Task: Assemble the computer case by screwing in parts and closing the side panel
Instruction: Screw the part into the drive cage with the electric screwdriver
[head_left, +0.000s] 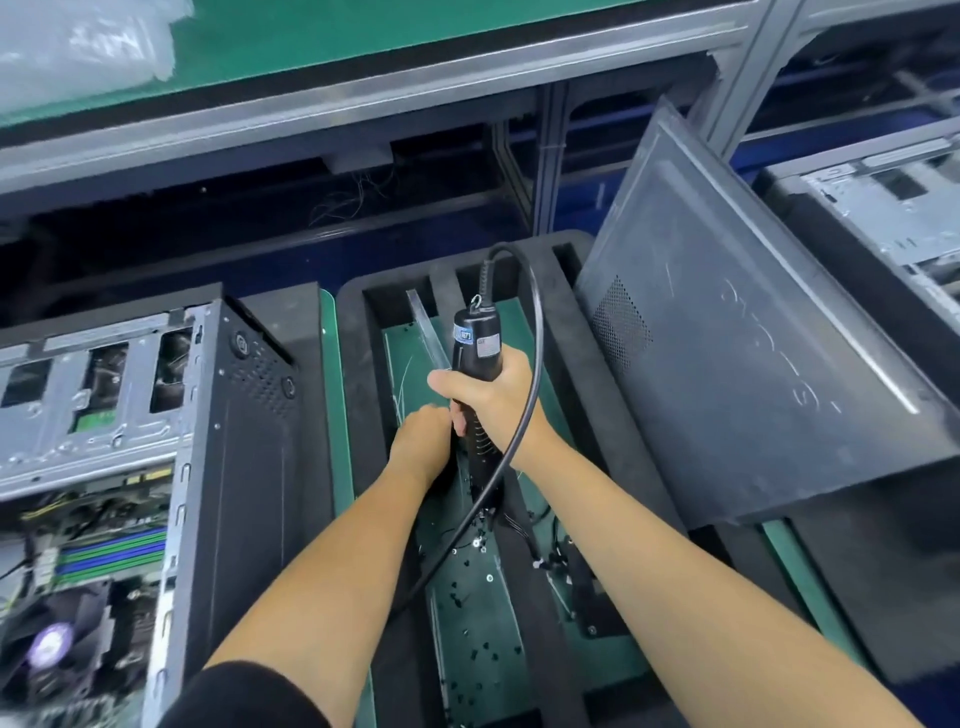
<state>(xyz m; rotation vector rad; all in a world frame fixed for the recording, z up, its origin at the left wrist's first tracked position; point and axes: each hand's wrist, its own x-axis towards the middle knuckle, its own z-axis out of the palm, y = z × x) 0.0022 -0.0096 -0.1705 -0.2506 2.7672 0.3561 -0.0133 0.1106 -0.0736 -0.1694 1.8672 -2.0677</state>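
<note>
Upright, the right hand (498, 400) grips the screwdriver (475, 364); left hand (423, 447) apparently pinches its tip.

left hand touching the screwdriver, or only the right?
Cannot tell. In the head view the right hand plainly grips the screwdriver; the left hand sits against its lower end, but its fingers are hidden, so contact isn't shown.

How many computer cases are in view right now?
3: an open case at left, a closed case tilted at right, and another open case at far right. More may sit beyond the frame.
</note>
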